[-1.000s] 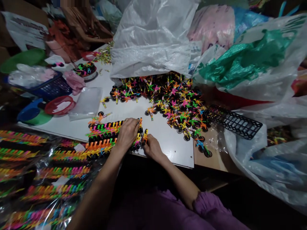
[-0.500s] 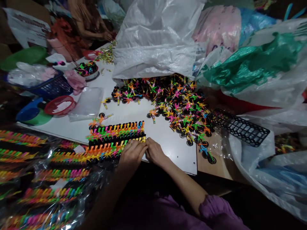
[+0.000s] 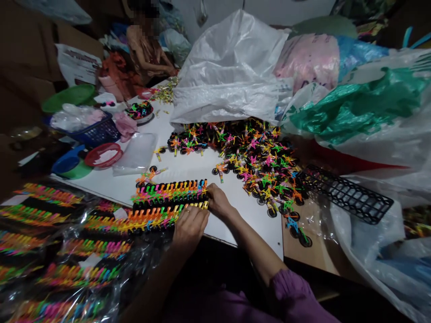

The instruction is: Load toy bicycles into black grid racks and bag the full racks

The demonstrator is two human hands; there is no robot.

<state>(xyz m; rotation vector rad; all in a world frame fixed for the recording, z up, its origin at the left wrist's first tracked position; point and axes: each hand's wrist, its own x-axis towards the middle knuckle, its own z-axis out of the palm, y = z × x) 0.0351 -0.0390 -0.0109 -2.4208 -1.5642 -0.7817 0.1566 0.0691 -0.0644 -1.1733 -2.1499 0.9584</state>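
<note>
Looking down, I see my left hand (image 3: 190,226) half closed, its curled fingers (image 3: 197,212) against the right end of the near row of toy bicycles (image 3: 151,216). My right hand (image 3: 219,202) sits just beside it, bent, with its fingertips (image 3: 209,192) at the right end of the far row of toy bicycles (image 3: 170,193). I cannot tell whether either hand has a firm grip. Both rows are tightly packed, neon plastic with black wheels, and lie side by side on a white board (image 3: 242,229). Beyond them to the right spreads a loose heap of toy bicycles (image 3: 256,166), spilling from the mouth of a white plastic sack (image 3: 229,85). A black plastic grid tray (image 3: 350,195) lies at the heap's right edge, and a blue toy bicycle (image 3: 294,226) stands past the board's right edge. Near left, clear plastic bags (image 3: 67,251) hold more rows. Farther along the board are a bowl of bicycles (image 3: 139,112), a blue basket (image 3: 101,133), a red basket (image 3: 103,155) and a flat clear bag (image 3: 134,154). A co-worker (image 3: 146,51) sits at the far end, and my purple sleeve (image 3: 292,291) shows near right
</note>
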